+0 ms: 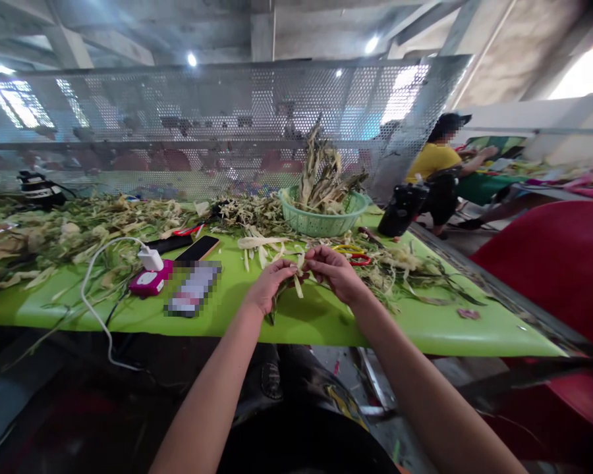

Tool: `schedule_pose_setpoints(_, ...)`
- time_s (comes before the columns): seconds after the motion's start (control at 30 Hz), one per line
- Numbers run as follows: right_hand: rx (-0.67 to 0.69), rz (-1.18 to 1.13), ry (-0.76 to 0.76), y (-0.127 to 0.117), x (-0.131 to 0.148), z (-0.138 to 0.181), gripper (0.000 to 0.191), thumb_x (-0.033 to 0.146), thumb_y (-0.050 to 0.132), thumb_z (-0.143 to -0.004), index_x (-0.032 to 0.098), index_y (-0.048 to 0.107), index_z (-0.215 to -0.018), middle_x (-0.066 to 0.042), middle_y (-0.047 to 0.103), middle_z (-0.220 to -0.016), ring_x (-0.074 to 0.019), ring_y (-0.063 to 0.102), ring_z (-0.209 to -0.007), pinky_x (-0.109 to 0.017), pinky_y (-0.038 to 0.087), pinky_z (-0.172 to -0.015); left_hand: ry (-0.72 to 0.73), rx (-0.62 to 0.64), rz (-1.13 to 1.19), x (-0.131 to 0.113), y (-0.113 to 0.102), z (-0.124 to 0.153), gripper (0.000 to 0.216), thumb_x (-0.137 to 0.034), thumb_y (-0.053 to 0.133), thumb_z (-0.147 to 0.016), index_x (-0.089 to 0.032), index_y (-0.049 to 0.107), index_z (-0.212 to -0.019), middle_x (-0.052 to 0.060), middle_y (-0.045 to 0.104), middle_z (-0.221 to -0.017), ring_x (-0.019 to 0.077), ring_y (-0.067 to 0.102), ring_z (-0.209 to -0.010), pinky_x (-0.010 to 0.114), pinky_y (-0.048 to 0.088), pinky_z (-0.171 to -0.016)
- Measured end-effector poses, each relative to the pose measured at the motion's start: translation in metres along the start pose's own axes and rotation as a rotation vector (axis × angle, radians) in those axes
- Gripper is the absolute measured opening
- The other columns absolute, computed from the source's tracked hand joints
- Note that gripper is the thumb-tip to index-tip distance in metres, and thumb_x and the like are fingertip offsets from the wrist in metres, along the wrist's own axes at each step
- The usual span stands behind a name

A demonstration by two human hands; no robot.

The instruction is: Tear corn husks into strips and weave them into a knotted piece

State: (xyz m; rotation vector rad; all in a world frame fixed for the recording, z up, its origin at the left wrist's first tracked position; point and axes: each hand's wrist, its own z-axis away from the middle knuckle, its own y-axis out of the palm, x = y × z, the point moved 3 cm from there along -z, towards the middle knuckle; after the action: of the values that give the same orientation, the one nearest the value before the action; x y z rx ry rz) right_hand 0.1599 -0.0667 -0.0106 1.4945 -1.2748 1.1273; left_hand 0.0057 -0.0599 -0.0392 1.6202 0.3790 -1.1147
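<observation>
Both my hands meet over the lime-green table, just in front of me. My left hand is closed around a bundle of dried pale leaf strips, whose green ends hang down below it. My right hand pinches the top of the same strips with its fingertips. Loose strips lie on the table just behind my hands.
A teal basket full of dried leaves stands behind. Red and yellow scissors, phones, a pink device with white charger and cable lie left. Leaf litter covers the far table. A mesh screen, a black bottle, red chair, and a seated person are nearby.
</observation>
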Motion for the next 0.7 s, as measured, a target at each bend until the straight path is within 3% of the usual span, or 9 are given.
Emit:
schedule_pose_setpoints(0.1, -0.125, -0.027, -0.052, -0.011, 0.001, -0.001, 0.022, 0.030, 0.072, -0.068, 0.021, 0.059, -0.084, 0.001, 0.061, -0.070, -0.0123, 0.056, -0.059, -0.023, 0.039, -0.048, -0.010, 0.005, -0.006, -0.001, 0.000, 0.002, 0.026, -0.025, 0.079, -0.063, -0.016, 0.060, -0.079, 0.004, 0.070, -0.076, 0.0178, 0.069, -0.073, 0.029, 0.052, -0.072)
schedule_pose_setpoints(0.23, -0.324, -0.071, -0.141, -0.035, 0.002, -0.003, 0.017, 0.025, 0.064, -0.066, 0.023, 0.052, -0.078, 0.003, 0.053, -0.067, -0.0120, 0.054, -0.059, -0.024, 0.040, -0.050, 0.094, -0.110, 0.056, -0.006, -0.013, 0.004, 0.024, -0.023, 0.077, -0.065, -0.016, 0.061, -0.081, 0.003, 0.071, -0.078, 0.0141, 0.068, -0.072, 0.026, 0.051, -0.073)
schedule_pose_setpoints(0.33, -0.393, -0.086, -0.170, -0.046, 0.001, -0.003, 0.016, 0.025, 0.062, -0.066, 0.024, 0.051, -0.077, 0.004, 0.052, -0.066, -0.0116, 0.052, -0.056, -0.024, 0.039, -0.050, 0.164, -0.176, 0.132, -0.008, -0.021, 0.004, 0.023, -0.023, 0.077, -0.066, -0.016, 0.061, -0.082, 0.003, 0.071, -0.079, 0.0131, 0.068, -0.074, 0.025, 0.051, -0.075)
schedule_pose_setpoints(0.47, -0.340, -0.067, -0.140, -0.043, 0.001, -0.003, 0.016, 0.024, 0.064, -0.064, 0.022, 0.055, -0.077, 0.003, 0.055, -0.065, -0.0111, 0.052, -0.055, -0.023, 0.038, -0.048, 0.182, -0.193, 0.141, -0.007, -0.024, 0.003, 0.024, -0.023, 0.077, -0.066, -0.015, 0.062, -0.083, 0.005, 0.072, -0.085, 0.0123, 0.067, -0.071, 0.024, 0.051, -0.069)
schedule_pose_setpoints(0.7, -0.223, 0.002, -0.078, -0.028, 0.002, -0.001, 0.020, 0.029, 0.067, -0.068, 0.020, 0.060, -0.084, 0.000, 0.064, -0.069, -0.0086, 0.045, -0.048, -0.021, 0.029, -0.040, 0.133, -0.118, 0.105, -0.007, -0.018, 0.005, 0.027, -0.023, 0.080, -0.063, -0.015, 0.062, -0.081, 0.009, 0.069, -0.115, 0.0095, 0.066, -0.067, 0.022, 0.052, -0.063)
